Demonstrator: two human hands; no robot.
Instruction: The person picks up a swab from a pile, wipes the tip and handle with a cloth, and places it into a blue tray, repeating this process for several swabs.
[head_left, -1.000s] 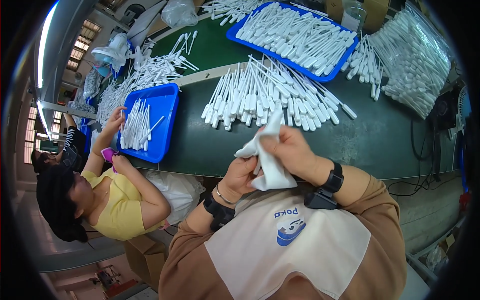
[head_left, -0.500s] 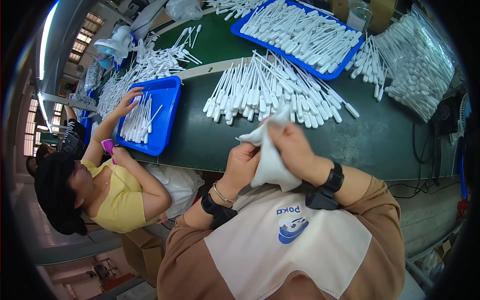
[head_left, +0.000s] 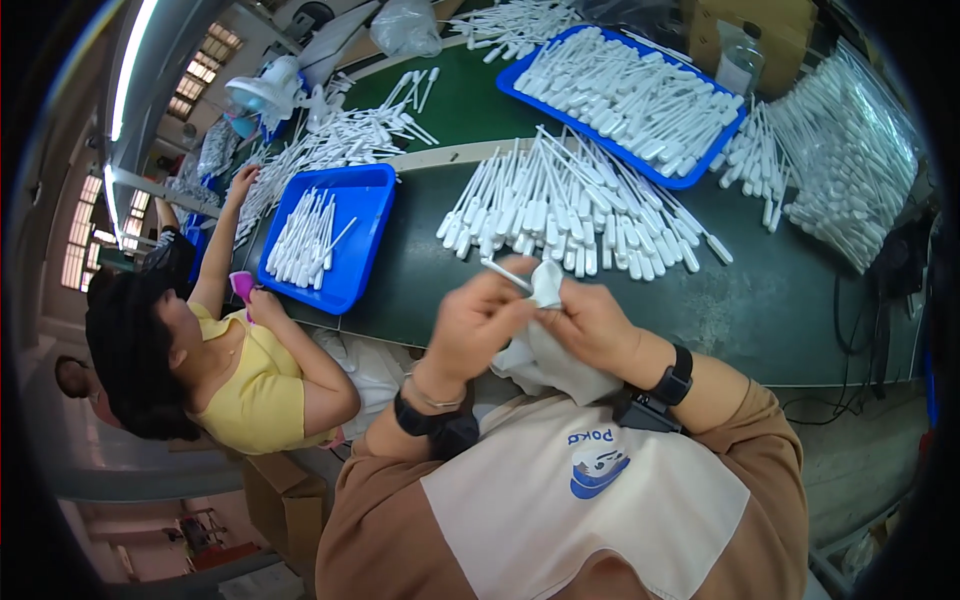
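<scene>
Farthest left of the hands, a co-worker [head_left: 255, 390] in a yellow top is seen, with a pink item [head_left: 243, 286] gripped and one arm [head_left: 215, 255] stretched toward a heap [head_left: 345, 135] of white droppers. Nearer the hands, still on their left, a batch [head_left: 303, 240] of droppers is held in a small blue tray [head_left: 367, 205]. A white dropper [head_left: 505, 273] is pinched by the blurred left hand [head_left: 470, 325], its stem slanted toward the right hand [head_left: 600, 328]; a white cloth [head_left: 557, 362] is bunched in the right hand's fingers and draped below. Just beyond both hands, a pile [head_left: 585, 215] is fanned across the desk [head_left: 725, 315]. Beyond and to their right, a full blue tray [head_left: 688, 181], a bottle [head_left: 739, 62] and a clear bag [head_left: 850, 155] of droppers are placed.
</scene>
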